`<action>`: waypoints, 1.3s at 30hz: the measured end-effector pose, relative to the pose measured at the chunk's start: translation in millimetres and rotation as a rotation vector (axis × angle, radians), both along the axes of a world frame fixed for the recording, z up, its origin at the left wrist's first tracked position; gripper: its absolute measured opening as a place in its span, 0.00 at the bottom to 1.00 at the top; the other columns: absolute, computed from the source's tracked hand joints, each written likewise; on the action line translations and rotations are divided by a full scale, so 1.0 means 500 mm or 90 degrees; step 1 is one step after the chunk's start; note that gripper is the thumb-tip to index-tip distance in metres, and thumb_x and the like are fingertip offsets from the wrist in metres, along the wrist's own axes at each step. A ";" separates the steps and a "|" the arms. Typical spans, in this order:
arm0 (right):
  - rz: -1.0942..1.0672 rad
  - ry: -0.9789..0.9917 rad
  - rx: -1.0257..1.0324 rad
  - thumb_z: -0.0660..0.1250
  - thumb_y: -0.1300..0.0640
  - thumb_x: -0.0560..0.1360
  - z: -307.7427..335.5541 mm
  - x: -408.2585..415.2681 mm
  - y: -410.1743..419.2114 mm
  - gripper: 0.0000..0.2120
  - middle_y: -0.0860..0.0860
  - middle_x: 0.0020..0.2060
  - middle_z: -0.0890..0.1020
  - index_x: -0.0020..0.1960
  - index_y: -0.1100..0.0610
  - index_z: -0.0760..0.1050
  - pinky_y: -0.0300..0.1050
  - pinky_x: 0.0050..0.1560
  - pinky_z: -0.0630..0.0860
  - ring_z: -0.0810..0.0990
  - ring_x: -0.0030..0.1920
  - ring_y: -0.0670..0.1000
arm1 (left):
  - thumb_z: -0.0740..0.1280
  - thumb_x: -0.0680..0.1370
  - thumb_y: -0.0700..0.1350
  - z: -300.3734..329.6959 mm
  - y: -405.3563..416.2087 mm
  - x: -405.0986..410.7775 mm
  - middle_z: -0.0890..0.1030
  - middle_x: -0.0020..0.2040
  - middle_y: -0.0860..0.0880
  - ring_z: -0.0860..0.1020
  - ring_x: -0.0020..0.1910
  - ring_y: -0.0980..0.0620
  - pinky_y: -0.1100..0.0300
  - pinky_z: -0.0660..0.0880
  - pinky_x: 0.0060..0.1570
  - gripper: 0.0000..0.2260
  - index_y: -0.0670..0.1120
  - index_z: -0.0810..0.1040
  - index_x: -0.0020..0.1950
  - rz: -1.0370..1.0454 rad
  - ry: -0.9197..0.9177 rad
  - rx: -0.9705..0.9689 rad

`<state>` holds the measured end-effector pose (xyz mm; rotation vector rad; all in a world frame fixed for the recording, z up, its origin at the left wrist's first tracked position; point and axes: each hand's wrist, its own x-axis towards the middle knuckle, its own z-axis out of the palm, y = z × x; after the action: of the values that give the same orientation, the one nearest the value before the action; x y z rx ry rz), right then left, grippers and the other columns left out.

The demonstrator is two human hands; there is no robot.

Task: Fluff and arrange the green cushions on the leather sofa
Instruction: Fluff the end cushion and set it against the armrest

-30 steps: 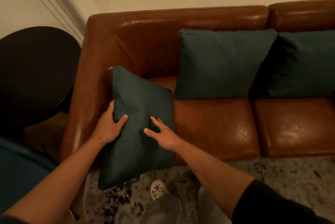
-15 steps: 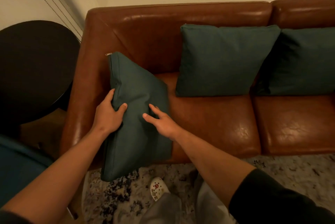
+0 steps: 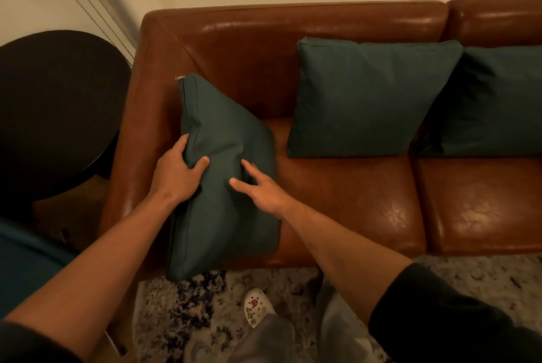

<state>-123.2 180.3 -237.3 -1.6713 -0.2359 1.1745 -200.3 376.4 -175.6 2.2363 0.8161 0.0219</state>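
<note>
A dark green cushion (image 3: 225, 216) stands on edge at the left end of the brown leather sofa (image 3: 346, 195), its lower corner hanging past the seat front. My left hand (image 3: 176, 174) grips its left zipped edge, thumb pressed into the fabric. My right hand (image 3: 261, 189) lies flat against its face with fingers spread. A second green cushion (image 3: 363, 98) leans upright against the backrest in the middle. A third green cushion (image 3: 495, 101) leans beside it on the right, partly cut off by the frame.
A dark round side table (image 3: 55, 110) stands left of the sofa arm. A patterned rug (image 3: 211, 304) covers the floor in front, with a white clog (image 3: 258, 305) on my foot. A blue object (image 3: 26, 268) sits at the lower left. A blind cord hangs by the wall.
The held cushion has shifted slightly up and back onto the seat. My left thumb presses deeper into its edge. My right hand stays flat on its face.
</note>
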 end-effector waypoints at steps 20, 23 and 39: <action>0.004 -0.014 -0.015 0.71 0.38 0.76 0.028 -0.030 -0.022 0.42 0.47 0.84 0.49 0.83 0.43 0.53 0.46 0.78 0.53 0.52 0.82 0.50 | 0.68 0.81 0.49 -0.015 -0.020 -0.006 0.76 0.72 0.53 0.74 0.70 0.52 0.51 0.70 0.71 0.27 0.53 0.66 0.79 -0.024 -0.022 -0.083; 0.008 -0.031 -0.012 0.71 0.37 0.76 0.034 -0.030 -0.026 0.42 0.46 0.84 0.50 0.83 0.42 0.55 0.43 0.76 0.53 0.52 0.82 0.49 | 0.66 0.82 0.45 -0.019 -0.021 -0.003 0.78 0.68 0.55 0.76 0.67 0.55 0.51 0.72 0.70 0.22 0.55 0.70 0.76 -0.019 -0.062 -0.107; 0.066 -0.048 -0.040 0.70 0.33 0.75 0.042 -0.030 -0.022 0.42 0.45 0.84 0.48 0.82 0.39 0.55 0.49 0.79 0.55 0.53 0.82 0.50 | 0.64 0.82 0.38 -0.019 -0.012 -0.008 0.80 0.65 0.58 0.78 0.64 0.60 0.53 0.72 0.69 0.22 0.55 0.72 0.74 -0.007 -0.111 -0.204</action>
<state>-138.1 169.4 -216.1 -1.7786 -0.3399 1.2077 -204.5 370.2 -185.2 1.9081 0.6612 0.0745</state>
